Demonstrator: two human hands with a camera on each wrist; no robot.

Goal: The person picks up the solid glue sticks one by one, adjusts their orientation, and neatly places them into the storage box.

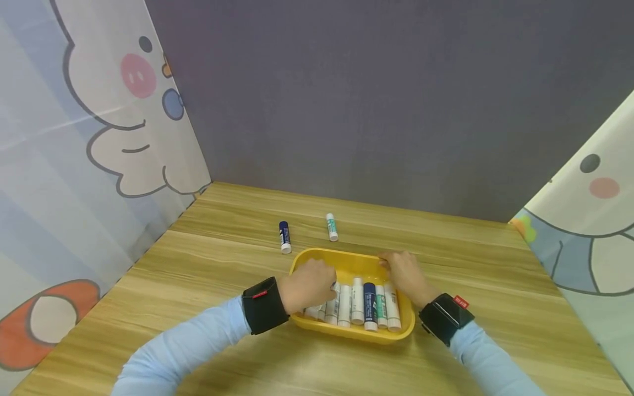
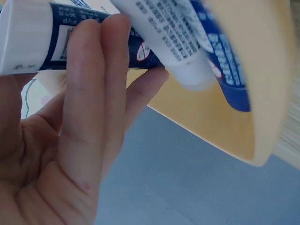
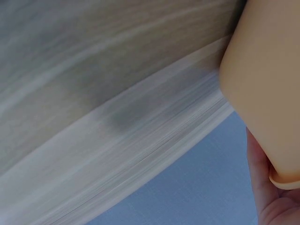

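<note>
A yellow plastic tray (image 1: 354,331) on the table holds a row of glue sticks, mostly white, with a dark blue one (image 1: 370,305) and a green-labelled one (image 1: 381,307) among them. Over the tray's left part, my left hand (image 1: 308,284) grips a dark blue glue stick (image 2: 58,43) with a white end, seen close up in the left wrist view. A white glue stick (image 2: 176,40) lies just beyond those fingers. My right hand (image 1: 407,276) holds the tray's far right rim; part of that hand (image 3: 268,194) shows against the tray wall in the right wrist view.
Behind the tray, a dark blue glue stick (image 1: 284,237) and a white one with a green label (image 1: 332,227) lie on the wooden table (image 1: 208,269). A grey panel (image 1: 366,110) rises at the table's back, with cartoon-printed cloth (image 1: 44,181) on both sides.
</note>
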